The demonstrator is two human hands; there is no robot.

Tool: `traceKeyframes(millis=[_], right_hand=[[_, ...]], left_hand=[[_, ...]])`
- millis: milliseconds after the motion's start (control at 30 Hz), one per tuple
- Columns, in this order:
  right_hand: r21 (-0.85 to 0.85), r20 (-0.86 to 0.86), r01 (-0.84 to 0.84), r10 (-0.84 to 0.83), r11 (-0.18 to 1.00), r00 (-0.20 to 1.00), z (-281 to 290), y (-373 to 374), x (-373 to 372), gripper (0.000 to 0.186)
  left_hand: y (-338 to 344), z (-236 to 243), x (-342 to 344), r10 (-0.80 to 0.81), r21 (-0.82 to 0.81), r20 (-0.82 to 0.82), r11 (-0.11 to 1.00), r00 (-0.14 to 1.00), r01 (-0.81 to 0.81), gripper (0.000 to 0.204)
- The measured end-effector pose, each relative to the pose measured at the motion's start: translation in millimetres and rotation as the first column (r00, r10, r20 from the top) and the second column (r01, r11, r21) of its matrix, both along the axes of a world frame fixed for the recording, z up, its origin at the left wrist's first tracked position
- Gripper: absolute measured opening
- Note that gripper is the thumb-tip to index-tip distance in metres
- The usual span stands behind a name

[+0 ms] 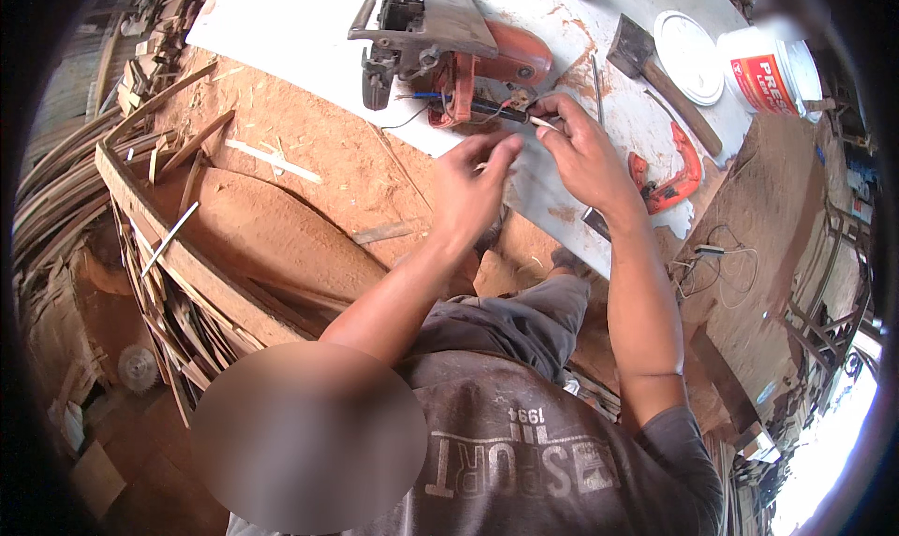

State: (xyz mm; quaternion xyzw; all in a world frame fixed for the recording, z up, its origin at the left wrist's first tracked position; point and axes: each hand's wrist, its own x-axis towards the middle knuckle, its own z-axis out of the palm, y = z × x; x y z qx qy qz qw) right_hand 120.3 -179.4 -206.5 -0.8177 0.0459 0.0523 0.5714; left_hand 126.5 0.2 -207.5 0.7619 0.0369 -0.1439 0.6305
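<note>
An orange power tool (513,54) with a flat metal base plate (440,32), seemingly a circular saw, lies on the white tabletop. Its handle end is opened up, showing a black cord piece (501,112) and thin wires (421,96). My right hand (585,152) is closed in a pinch on a thin pale piece, likely a wire, beside this end. Just nearer to me, my left hand (473,176) is loosely curled, thumb apart from the fingers, slightly blurred, with nothing visible in it. An orange handle cover (679,171) rests to the right of my right hand.
A hammer (679,96), a metal rod (596,87), a white lid (689,57) and a white bucket (773,73) are at the table's right. Left of me stands a wooden frame (178,246) with sawdust. Wood strips, a saw blade (139,367) and a cable (721,255) lie lower.
</note>
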Motion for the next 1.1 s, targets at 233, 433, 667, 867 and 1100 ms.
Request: traceKeyframes(millis=[233,433,667,867,1100], right_hand=[[0.155,0.025,0.039,-0.044,0.987,0.999,-15.1,-1.1,-2.7,0.026],[0.295,-0.027,0.042,-0.035,0.955,0.999,-13.8,-2.8,-4.9,0.033],[-0.564,0.472,0.179,0.137,0.806,0.871,29.1,27.2,2.0,0.064],[-0.625,0.440,0.114,0.228,0.772,0.869,10.4,39.6,25.2,0.037],[-0.646,0.472,0.170,0.215,0.744,0.855,10.3,40.6,28.5,0.031]], left_hand=[[43.2,28.3,15.2,0.326,-0.212,0.128,0.932,0.937,-0.295,0.035],[31.1,28.3,39.9,0.344,-0.251,0.091,0.916,0.935,-0.312,0.028],[30.5,33.5,34.9,0.403,-0.189,0.131,0.907,0.906,-0.376,0.023],[23.6,30.5,29.8,0.464,-0.265,0.186,0.873,0.866,-0.410,0.020],[46.6,49.6,33.3,0.623,-0.462,0.218,0.744,0.751,-0.483,0.015]])
